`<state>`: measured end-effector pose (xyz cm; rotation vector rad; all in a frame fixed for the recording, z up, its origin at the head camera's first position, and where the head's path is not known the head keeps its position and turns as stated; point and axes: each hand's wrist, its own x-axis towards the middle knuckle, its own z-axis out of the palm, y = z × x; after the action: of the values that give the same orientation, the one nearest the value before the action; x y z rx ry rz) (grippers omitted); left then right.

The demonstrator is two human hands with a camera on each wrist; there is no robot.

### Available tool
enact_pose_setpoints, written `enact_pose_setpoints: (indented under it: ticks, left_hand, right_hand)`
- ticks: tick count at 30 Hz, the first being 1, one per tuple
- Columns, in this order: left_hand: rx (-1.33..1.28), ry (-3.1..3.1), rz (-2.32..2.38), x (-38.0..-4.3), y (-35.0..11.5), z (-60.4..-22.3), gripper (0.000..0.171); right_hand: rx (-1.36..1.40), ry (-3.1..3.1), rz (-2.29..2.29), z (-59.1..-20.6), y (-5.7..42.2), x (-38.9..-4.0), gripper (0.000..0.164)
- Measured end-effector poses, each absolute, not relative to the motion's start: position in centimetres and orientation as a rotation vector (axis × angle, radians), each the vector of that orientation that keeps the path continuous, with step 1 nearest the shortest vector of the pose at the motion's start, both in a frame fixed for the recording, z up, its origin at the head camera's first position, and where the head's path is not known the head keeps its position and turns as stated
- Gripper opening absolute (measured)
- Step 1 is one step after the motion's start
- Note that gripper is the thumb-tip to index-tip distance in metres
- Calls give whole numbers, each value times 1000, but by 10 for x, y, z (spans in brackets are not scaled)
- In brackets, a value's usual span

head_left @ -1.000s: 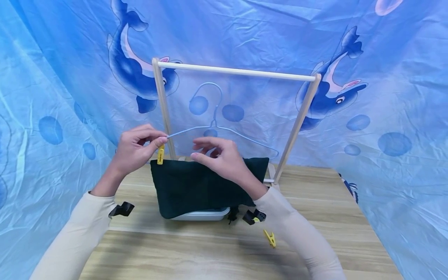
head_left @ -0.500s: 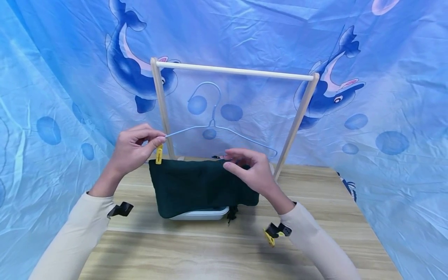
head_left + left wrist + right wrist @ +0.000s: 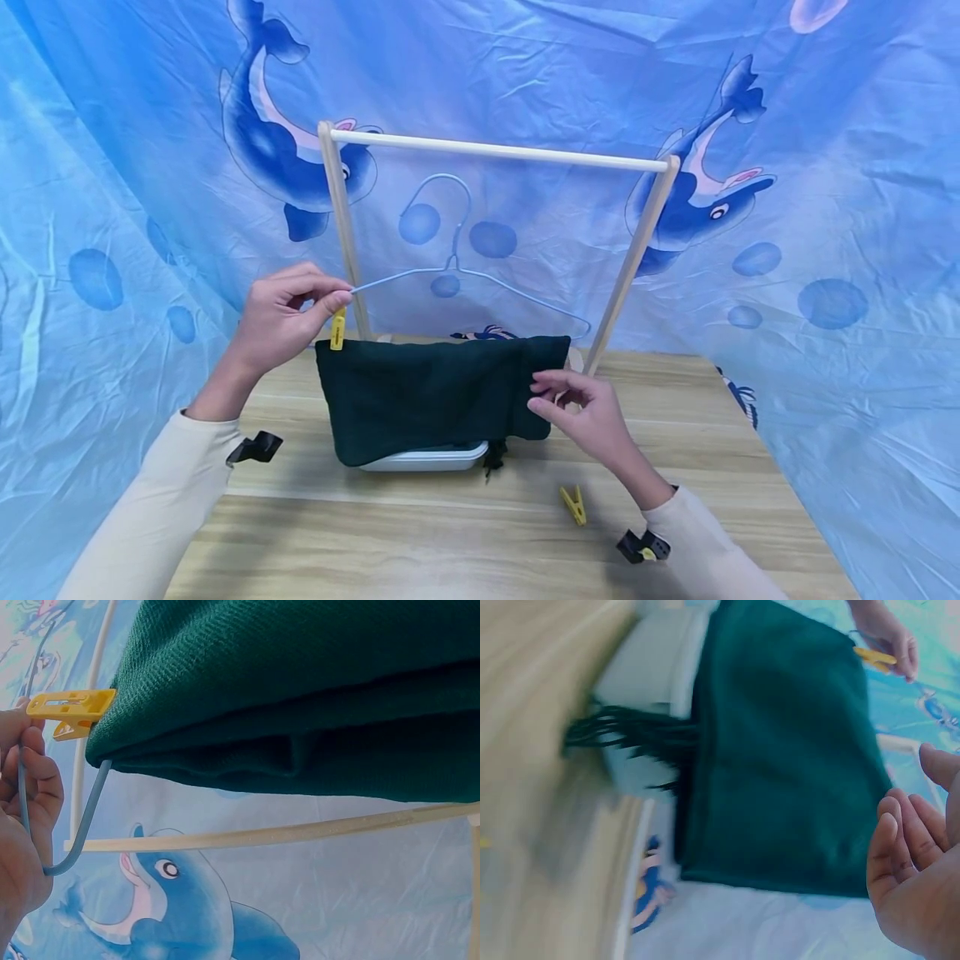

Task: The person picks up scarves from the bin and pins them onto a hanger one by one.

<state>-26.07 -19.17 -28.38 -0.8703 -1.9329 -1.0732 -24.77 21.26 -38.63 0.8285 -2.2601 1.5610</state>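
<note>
Green cloth on blue hanger: long axis left-right, hook up.

Hanger (image 3: 454,264) is held over the bench (image 3: 420,542), hook curling over so its tip faces left; green cloth (image 3: 431,400) hangs below, long side left-right too. Yellow clip (image 3: 337,330) on cloth's top left corner, upright. Left hand (image 3: 288,317) pinches hanger's left end, thumb against fingers. Right hand (image 3: 585,412) half open, fingers loosely bent, holding nothing, by cloth's right end. White container (image 3: 427,460) shows under cloth's lower edge. Spare clip (image 3: 574,505) on bench, near right, V opening far. Wooden rack (image 3: 495,150) behind.
</note>
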Motion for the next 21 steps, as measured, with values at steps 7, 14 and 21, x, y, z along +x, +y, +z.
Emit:
enact_pose_setpoints:
  ticks: [7,14,21]
  left_hand:
    - [-872,-1931,-1075,-262,-191,-285,21]
    - [-879,-1929,-1072,-261,-191,-285,22]
    - [-900,-1922,-1060,-261,-191,-283,25]
  right_hand:
    - [698,-2411,1523,-423,236,-240,26]
    - [534,-2577,1449,-459,253,-235,32]
    - [423,-2675,1453,-483,268,-229,39]
